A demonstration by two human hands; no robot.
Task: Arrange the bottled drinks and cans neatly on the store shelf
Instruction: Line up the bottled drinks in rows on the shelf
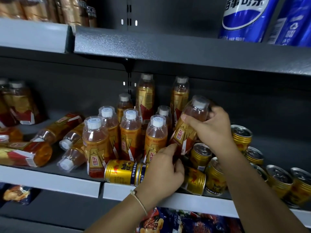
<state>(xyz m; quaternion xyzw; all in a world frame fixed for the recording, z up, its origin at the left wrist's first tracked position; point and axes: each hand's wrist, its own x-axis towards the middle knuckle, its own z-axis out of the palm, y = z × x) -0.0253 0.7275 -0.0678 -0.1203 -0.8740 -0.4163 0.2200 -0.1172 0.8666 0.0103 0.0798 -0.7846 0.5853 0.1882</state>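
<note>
Amber bottles (42, 137) lie toppled at the shelf's (50, 180) left, beside an upright cluster (131, 132). Next, the left hand (163, 172) pinches the base of a tilted bottle (186, 130) — the right hand (213, 126) grips its shoulder. Best to swing the base down beside the cluster, label forward — clear of the fallen can (122, 172) and cans (242, 158) to the right.

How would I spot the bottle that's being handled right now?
Look at the grey metal middle shelf, right of the upright cluster of amber plastic drink bottles with gold-and-red labels. The tilted amber bottle there leans right, gripped by the right hand and the left hand; its neighbours stand upright and untouched.
</note>
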